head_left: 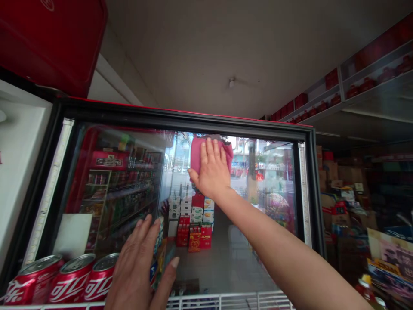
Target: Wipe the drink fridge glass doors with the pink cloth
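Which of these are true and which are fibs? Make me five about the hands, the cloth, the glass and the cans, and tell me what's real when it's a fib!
1. The right hand lies flat on a pink cloth. True.
2. The left hand is gripping a can. False: it is open, and no can is seen in it.
3. The cloth is at the bottom of the glass. False: it is near the top.
4. The glass has a black frame around it. True.
5. The cans in the lower left corner are blue. False: they are red cans.
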`<state>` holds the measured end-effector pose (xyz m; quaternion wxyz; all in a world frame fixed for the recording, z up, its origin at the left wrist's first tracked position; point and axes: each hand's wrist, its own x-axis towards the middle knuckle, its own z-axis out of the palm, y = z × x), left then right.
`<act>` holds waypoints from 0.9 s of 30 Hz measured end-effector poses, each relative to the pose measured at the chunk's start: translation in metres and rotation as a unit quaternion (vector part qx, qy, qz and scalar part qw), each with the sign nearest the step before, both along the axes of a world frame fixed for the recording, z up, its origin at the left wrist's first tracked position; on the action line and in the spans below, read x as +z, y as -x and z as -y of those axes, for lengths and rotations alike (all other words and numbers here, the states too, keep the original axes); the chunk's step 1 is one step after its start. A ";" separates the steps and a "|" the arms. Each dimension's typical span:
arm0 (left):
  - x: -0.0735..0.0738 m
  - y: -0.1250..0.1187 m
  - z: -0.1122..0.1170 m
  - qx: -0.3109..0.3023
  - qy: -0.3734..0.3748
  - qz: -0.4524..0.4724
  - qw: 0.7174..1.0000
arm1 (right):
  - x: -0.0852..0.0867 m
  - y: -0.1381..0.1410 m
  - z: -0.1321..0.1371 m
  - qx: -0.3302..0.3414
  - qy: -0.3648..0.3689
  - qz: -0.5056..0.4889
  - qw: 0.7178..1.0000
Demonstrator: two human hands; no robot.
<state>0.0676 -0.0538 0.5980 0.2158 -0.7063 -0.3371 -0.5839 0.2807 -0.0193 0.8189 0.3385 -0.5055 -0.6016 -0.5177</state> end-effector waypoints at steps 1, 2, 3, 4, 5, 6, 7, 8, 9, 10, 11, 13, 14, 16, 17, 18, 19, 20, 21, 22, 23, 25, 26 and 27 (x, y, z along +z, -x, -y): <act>0.002 -0.002 -0.001 -0.004 -0.002 0.000 1.000 | -0.001 0.010 -0.001 0.009 0.016 0.017 1.000; 0.005 -0.004 -0.002 -0.008 -0.003 -0.001 1.000 | -0.001 0.017 -0.001 0.014 0.028 0.031 0.999; 0.008 -0.007 -0.002 -0.012 -0.005 -0.001 1.000 | -0.001 0.020 0.000 0.018 0.037 0.044 0.998; 0.010 -0.009 -0.003 -0.016 -0.005 -0.001 1.000 | -0.002 0.020 0.002 0.021 0.043 0.061 0.997; 0.012 -0.011 -0.003 -0.019 -0.007 -0.002 1.000 | -0.001 0.016 0.005 0.022 0.048 0.080 0.995; 0.014 -0.012 -0.003 -0.021 -0.006 -0.004 1.000 | -0.001 0.009 0.010 0.021 0.054 0.100 0.993; 0.016 -0.010 -0.004 -0.022 -0.004 -0.006 1.000 | 0.000 -0.001 0.014 0.017 0.059 0.116 0.991; 0.018 -0.007 -0.005 -0.022 -0.003 -0.007 1.000 | 0.002 -0.014 0.020 0.008 0.063 0.123 0.990; 0.019 -0.001 -0.006 -0.020 -0.003 -0.008 1.000 | 0.004 -0.029 0.024 -0.005 0.064 0.117 0.991; 0.020 0.007 -0.008 -0.018 -0.001 -0.009 1.000 | 0.006 -0.044 0.029 -0.022 0.057 0.096 0.994; 0.020 0.017 -0.011 -0.015 -0.002 -0.007 1.000 | 0.007 -0.059 0.032 -0.038 0.043 0.070 0.996; 0.020 0.039 -0.016 -0.005 -0.004 0.000 1.000 | 0.008 -0.085 0.035 -0.060 -0.015 -0.004 0.998; 0.020 0.051 -0.019 0.002 -0.003 0.006 1.000 | 0.006 -0.094 0.035 -0.064 -0.041 -0.034 0.997; 0.017 0.074 -0.023 0.016 -0.001 0.019 1.000 | 0.001 -0.100 0.030 -0.069 -0.085 -0.090 0.990; 0.014 0.085 -0.025 0.021 0.002 0.024 0.999 | -0.003 -0.097 0.027 -0.072 -0.102 -0.112 0.986; 0.011 0.094 -0.026 0.023 0.008 0.029 0.999 | -0.007 -0.091 0.022 -0.073 -0.117 -0.132 0.981; 0.008 0.103 -0.028 0.023 0.012 0.033 0.999 | -0.010 -0.083 0.018 -0.074 -0.130 -0.147 0.978; 0.005 0.110 -0.030 0.022 0.019 0.033 0.999 | -0.013 -0.073 0.013 -0.073 -0.140 -0.157 0.975; 0.002 0.118 -0.032 0.020 0.026 0.033 0.999 | -0.015 -0.061 0.008 -0.071 -0.146 -0.160 0.974; -0.001 0.124 -0.034 0.018 0.033 0.031 0.999 | -0.017 -0.049 0.004 -0.070 -0.147 -0.158 0.974; -0.003 0.131 -0.037 0.017 0.037 0.030 0.999 | -0.017 -0.037 0.000 -0.071 -0.143 -0.154 0.975; -0.005 0.143 -0.042 0.016 0.040 0.027 0.999 | -0.017 -0.013 -0.008 -0.076 -0.127 -0.143 0.978; -0.005 0.149 -0.045 0.017 0.041 0.026 0.999 | -0.016 -0.001 -0.012 -0.076 -0.120 -0.138 0.980; -0.004 0.154 -0.047 0.018 0.039 0.026 0.999 | -0.016 0.011 -0.015 -0.073 -0.113 -0.130 0.982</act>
